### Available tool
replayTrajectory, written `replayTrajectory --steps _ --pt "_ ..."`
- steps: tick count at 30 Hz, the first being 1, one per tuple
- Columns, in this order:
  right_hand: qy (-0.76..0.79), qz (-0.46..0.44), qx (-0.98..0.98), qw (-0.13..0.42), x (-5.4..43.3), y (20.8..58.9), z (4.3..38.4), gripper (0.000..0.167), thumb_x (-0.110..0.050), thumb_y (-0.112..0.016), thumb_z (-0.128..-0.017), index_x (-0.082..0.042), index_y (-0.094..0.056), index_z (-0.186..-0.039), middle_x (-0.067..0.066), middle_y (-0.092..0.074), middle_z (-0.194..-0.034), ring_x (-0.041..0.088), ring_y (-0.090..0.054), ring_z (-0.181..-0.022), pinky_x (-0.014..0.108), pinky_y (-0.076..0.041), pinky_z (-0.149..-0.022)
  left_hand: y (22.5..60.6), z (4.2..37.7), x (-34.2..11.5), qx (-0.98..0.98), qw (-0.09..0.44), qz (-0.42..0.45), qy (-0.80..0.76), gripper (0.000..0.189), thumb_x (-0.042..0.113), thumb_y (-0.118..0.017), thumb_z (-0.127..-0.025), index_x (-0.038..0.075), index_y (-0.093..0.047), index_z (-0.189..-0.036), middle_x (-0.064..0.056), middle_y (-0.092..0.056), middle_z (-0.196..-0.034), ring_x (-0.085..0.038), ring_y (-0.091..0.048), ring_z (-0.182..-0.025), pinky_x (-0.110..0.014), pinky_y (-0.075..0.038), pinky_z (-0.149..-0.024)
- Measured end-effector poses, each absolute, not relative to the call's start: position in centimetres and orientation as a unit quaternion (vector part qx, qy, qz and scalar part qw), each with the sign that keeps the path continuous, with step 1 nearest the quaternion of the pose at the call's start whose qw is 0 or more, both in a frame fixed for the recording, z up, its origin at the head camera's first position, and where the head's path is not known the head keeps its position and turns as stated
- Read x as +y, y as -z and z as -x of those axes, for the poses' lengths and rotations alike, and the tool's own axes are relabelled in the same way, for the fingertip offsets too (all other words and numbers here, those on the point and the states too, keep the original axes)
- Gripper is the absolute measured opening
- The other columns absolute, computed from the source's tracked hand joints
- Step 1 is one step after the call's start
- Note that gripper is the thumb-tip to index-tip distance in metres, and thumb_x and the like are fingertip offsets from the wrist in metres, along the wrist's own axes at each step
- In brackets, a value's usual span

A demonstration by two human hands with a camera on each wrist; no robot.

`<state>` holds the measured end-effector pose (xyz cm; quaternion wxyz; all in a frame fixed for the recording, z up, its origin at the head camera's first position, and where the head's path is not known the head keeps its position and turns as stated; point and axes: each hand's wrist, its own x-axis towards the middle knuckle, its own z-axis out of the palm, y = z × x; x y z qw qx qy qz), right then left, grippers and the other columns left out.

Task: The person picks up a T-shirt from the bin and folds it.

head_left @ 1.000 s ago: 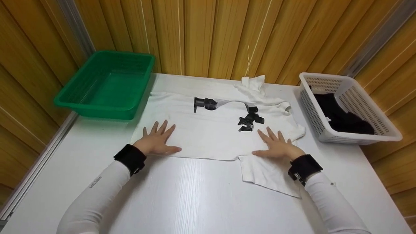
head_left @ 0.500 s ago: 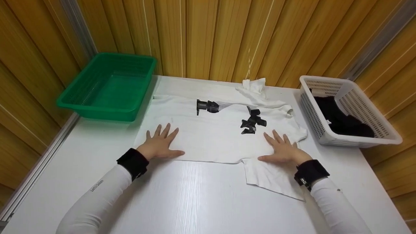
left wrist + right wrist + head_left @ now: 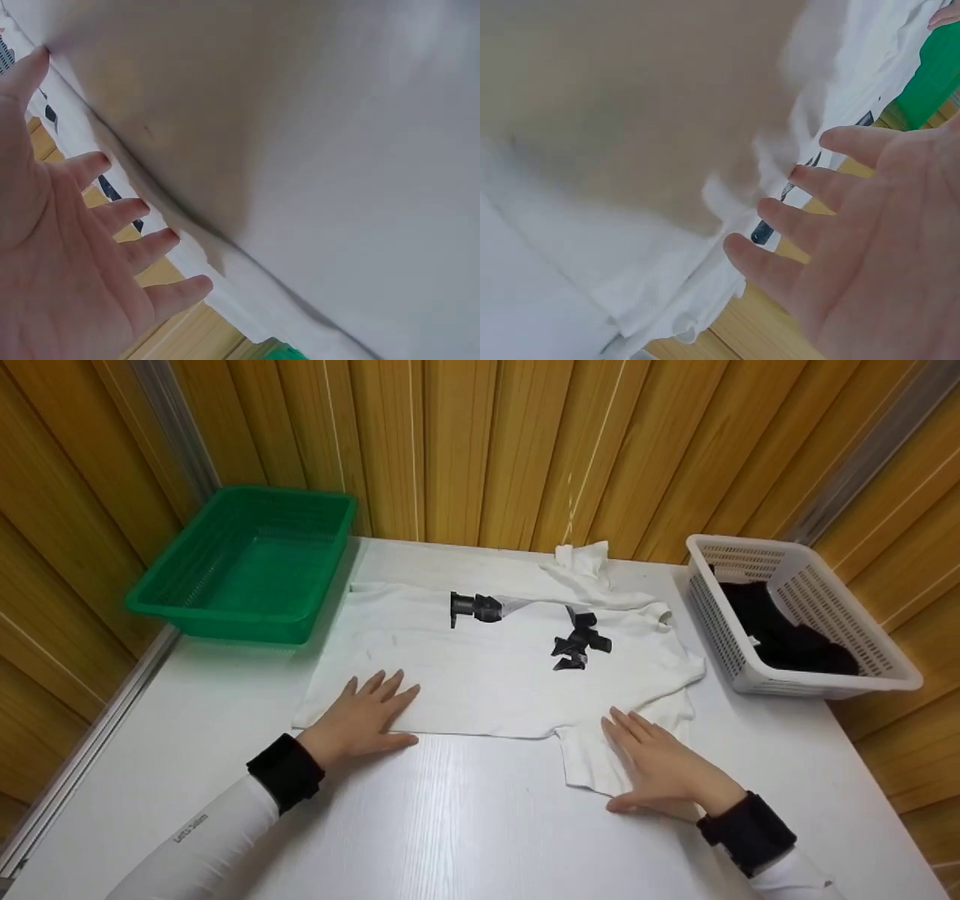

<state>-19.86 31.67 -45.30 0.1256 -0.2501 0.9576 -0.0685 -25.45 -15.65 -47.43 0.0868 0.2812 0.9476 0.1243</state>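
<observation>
A white T-shirt (image 3: pixel 450 682) with a black print lies spread over the table, its hem side to the left and one sleeve (image 3: pixel 589 761) pointing toward me. My left hand (image 3: pixel 358 724) is over the shirt's near left edge, fingers straight and spread, thumb out past the edge. In the left wrist view that hand's palm (image 3: pixel 67 262) shows with nothing in it. My right hand (image 3: pixel 664 769) is over the near sleeve, covering part of it, with straight fingers and the thumb apart. The right wrist view shows its fingers (image 3: pixel 780 217) extended beside the cloth, holding nothing.
A green plastic basket (image 3: pixel 225 626) stands at the back left of the white table (image 3: pixel 420 825). At the right is a white basket (image 3: pixel 832 682) with black cloth (image 3: pixel 787 634) in it. Wood-patterned panels (image 3: pixel 495 450) close off the back and sides.
My right hand has moved toward me and slightly right, from the shirt's body onto the near sleeve. My left hand has shifted a little toward me. The shirt stays spread in place.
</observation>
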Motion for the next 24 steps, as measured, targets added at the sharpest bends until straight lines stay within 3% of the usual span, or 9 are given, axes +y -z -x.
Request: replayTrajectory --steps 9,15,19,24 --pt "0.063 0.240 0.967 0.059 31.5 45.6 18.6 0.093 -0.048 -0.078 -0.082 0.001 -0.043 -0.153 0.023 -0.040 -0.162 0.044 -0.044 -0.146 0.059 -0.045 -0.113 47.9 25.1 -15.3 0.951 0.035 -0.292 -0.096 0.064 0.044 -0.053 -0.104 0.009 -0.042 -0.156 -0.027 -0.039 -0.162 -0.053 -0.037 -0.148 -0.074 -0.038 -0.111" --pt "0.033 0.259 0.965 -0.028 31.1 46.4 19.3 0.061 -0.017 -0.072 -0.090 -0.006 -0.054 -0.147 0.019 -0.056 -0.150 0.038 -0.059 -0.133 0.055 -0.058 -0.094 48.1 25.0 -15.1 0.951 -0.026 -0.305 -0.042 0.045 0.020 -0.051 -0.106 0.007 -0.050 -0.150 -0.028 -0.051 -0.152 -0.052 -0.051 -0.137 -0.067 -0.051 -0.099" --pt "-0.018 0.294 0.950 -0.101 31.4 47.1 20.1 0.061 0.001 -0.074 -0.085 -0.007 -0.058 -0.143 0.018 -0.065 -0.137 0.038 -0.067 -0.117 0.047 -0.061 -0.073 48.0 25.0 -15.1 0.948 -0.046 -0.316 -0.001 0.050 -0.005 -0.049 -0.101 0.008 -0.049 -0.149 -0.028 -0.053 -0.150 -0.051 -0.054 -0.135 -0.064 -0.055 -0.095" --pt "-0.055 0.278 0.951 -0.121 31.7 47.6 20.8 0.060 0.005 -0.065 -0.087 -0.009 -0.056 -0.144 0.021 -0.064 -0.131 0.041 -0.067 -0.105 0.052 -0.058 -0.070 48.0 25.1 -15.7 0.945 -0.062 -0.320 0.023 0.061 -0.014 -0.050 -0.096 0.011 -0.047 -0.151 -0.028 -0.053 -0.150 -0.050 -0.056 -0.133 -0.064 -0.054 -0.096"
